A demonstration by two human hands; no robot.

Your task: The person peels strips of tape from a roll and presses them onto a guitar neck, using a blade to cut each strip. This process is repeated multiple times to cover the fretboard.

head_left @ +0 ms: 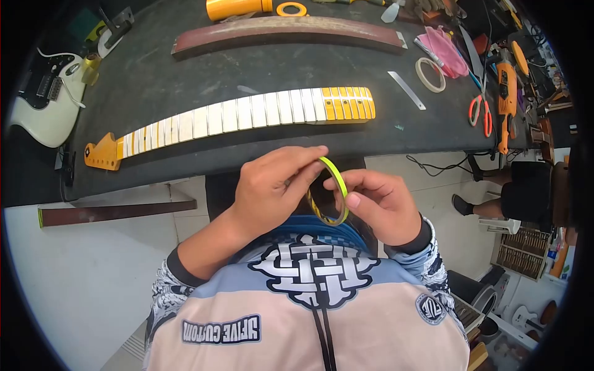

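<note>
From where I stand, the yellow-green tape roll (339, 177) is up in the air before the person's chest, just short of the bench (204, 80). The left grip (266, 182) pinches its upper edge between thumb and fingers; the right grip (383, 204) has its side, thumb on the near face. The fingers hide part of the loop.

Straight beyond the hands, a guitar neck (247, 116) lies lengthwise near the bench's front edge, so it sits between them and a long reddish-brown beam (291, 38) farther back. White strips cover much of the fretboard, with amber showing at the right end and the headstock at the left. Behind the beam are an orange-yellow cylinder (238, 8) and a flat yellow ring (291, 15).

The person's right side is the crowded one: a thin metal ruler (407, 91) lying slantwise, a cream tape roll (434, 89) touching or just beside a pink cloth (448, 52), then red-handled scissors (482, 98) and an orange power tool (507, 89). Over on the left rests a white guitar body (46, 117), and lower, below bench level, another brown beam (117, 213). Someone else in dark shorts (529, 201) is partly visible at the right.
</note>
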